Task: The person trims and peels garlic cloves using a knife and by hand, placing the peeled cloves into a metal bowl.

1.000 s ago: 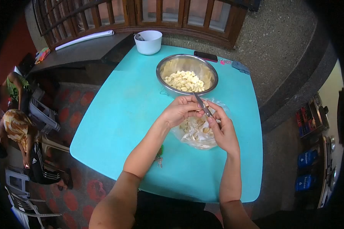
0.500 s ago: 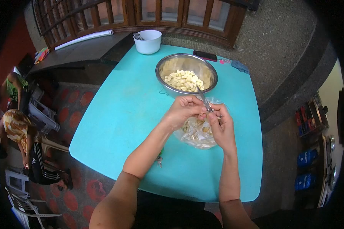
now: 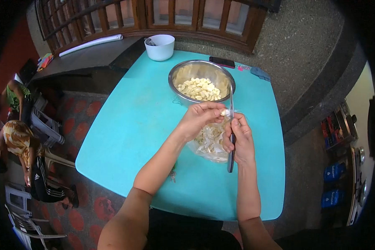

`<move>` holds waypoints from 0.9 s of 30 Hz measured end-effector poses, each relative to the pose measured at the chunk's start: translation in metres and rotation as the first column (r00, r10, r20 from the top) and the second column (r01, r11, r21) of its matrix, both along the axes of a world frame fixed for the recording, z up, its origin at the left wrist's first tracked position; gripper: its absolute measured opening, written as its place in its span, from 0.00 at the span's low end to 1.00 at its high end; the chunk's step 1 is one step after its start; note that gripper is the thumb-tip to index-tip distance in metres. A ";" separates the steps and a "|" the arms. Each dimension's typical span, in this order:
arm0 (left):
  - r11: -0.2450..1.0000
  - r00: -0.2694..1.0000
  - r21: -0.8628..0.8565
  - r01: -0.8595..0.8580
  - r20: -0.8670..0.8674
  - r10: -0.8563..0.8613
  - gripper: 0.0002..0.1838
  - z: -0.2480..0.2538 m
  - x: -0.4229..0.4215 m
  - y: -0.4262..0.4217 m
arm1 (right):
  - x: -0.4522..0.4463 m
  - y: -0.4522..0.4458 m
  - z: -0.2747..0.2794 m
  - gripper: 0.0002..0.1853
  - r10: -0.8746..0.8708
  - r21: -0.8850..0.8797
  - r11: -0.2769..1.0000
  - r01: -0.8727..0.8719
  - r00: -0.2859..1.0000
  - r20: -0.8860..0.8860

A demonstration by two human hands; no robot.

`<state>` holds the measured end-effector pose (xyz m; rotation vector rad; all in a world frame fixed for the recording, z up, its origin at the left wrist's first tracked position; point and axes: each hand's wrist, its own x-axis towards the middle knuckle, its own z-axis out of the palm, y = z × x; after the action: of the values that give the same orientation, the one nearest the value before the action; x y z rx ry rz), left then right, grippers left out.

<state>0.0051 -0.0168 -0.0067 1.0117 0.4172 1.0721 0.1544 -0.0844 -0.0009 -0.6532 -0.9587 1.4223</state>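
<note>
Between the thumb and fingertips of my left hand (image 3: pixel 200 118) is a pale garlic clove (image 3: pixel 223 112). My right hand (image 3: pixel 241 139) is wrapped round the dark handle of a knife (image 3: pixel 231 146), its blade pointing away from me and passing close beside the clove. Below both hands lies a clear plastic bag (image 3: pixel 214 155) with garlic skins in it, partly covered by my fingers. Just beyond them stands a steel bowl (image 3: pixel 174 89) holding many peeled garlic cloves (image 3: pixel 201 88).
A turquoise table (image 3: pixel 125 137) carries everything. At its far side are a white bowl (image 3: pixel 160 50), a phone (image 3: pixel 222 62) and a blue cloth (image 3: pixel 260 73). Keys (image 3: pixel 173 175) lie near my left forearm. Two people sit at the left by stacked chairs (image 3: pixel 48 125).
The knife has swung from a slant between my fingers to nearly straight ahead, its handle now showing in my right fist. My left hand stays nearly in place, the pale clove now in plain sight.
</note>
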 end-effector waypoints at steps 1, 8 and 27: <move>0.998 1.000 0.052 -0.027 -0.013 0.028 0.12 -0.001 0.003 -0.002 | 0.000 0.000 0.000 0.11 0.006 -0.003 1.000 -0.006 1.000 -0.008; 0.984 0.989 0.140 -0.110 -0.081 0.122 0.14 -0.004 0.000 0.000 | -0.003 -0.001 -0.001 0.10 0.021 -0.008 1.000 -0.021 0.999 -0.043; 0.892 0.953 0.432 -0.130 -0.195 0.233 0.18 0.007 -0.001 -0.010 | 0.004 -0.012 0.019 0.19 0.108 -0.070 0.993 -0.092 0.955 0.276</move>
<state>0.0040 -0.0272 0.0005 1.5183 0.5013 1.2420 0.1580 -0.0965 0.0181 -0.8757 -1.1900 1.4750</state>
